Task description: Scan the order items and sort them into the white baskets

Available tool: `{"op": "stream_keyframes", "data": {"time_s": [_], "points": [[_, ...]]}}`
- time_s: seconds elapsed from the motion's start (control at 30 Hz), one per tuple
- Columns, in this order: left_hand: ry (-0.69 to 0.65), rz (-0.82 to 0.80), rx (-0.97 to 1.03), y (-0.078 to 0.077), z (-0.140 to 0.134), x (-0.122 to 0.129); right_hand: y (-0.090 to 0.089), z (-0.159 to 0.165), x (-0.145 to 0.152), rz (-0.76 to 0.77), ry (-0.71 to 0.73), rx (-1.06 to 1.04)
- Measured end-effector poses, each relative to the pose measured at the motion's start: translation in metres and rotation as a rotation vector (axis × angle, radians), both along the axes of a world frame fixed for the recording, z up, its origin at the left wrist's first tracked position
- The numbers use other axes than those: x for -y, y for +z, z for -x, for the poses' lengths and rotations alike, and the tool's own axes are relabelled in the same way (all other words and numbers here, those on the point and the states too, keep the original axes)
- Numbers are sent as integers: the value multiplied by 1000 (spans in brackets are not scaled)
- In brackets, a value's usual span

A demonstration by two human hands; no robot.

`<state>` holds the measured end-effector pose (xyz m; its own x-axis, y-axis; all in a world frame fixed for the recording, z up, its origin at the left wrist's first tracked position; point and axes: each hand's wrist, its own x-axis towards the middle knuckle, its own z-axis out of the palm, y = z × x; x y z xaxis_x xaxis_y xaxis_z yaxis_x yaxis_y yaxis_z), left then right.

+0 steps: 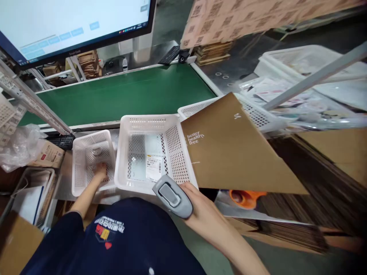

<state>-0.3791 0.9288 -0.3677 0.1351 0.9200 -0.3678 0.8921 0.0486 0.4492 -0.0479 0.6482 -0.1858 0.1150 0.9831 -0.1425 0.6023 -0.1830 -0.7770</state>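
Note:
My right hand (202,204) grips a grey handheld scanner (172,195) just in front of a large white perforated basket (124,152). A packet with a printed barcode label (154,167) lies in that basket. A flat brown cardboard sheet (235,152) printed with white words slants up to the right, its near corner meeting my right hand; whether the fingers also hold it is unclear. My left hand (100,170) reaches down into a smaller white basket (78,168), fingers curled on its floor near a small round pale object (96,151).
A green conveyor belt (129,95) runs behind the baskets, under a large monitor (71,23). A black keyboard (61,142) and a crumpled plastic bag (20,147) sit at left. Another white basket (258,114), stacked flat cardboard (321,191) and an orange object (243,197) are at right.

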Motion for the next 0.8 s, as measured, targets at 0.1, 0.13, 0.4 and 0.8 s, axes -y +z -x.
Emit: {"op": "stream_keyframes", "data": {"time_s": [0.1,0.13,0.4,0.8], "points": [[81,-52,-46,2,21,-3,-5,0,8,17,-31,-10],[98,-66,-43,5,27,-7,-5,0,10,19,-40,-10],[106,-103,138,32,27,-9,-12,5,10,-63,-14,-39],[-353,468,1078,134,-111,-21,8,8,-7,-175,-12,24]]}}
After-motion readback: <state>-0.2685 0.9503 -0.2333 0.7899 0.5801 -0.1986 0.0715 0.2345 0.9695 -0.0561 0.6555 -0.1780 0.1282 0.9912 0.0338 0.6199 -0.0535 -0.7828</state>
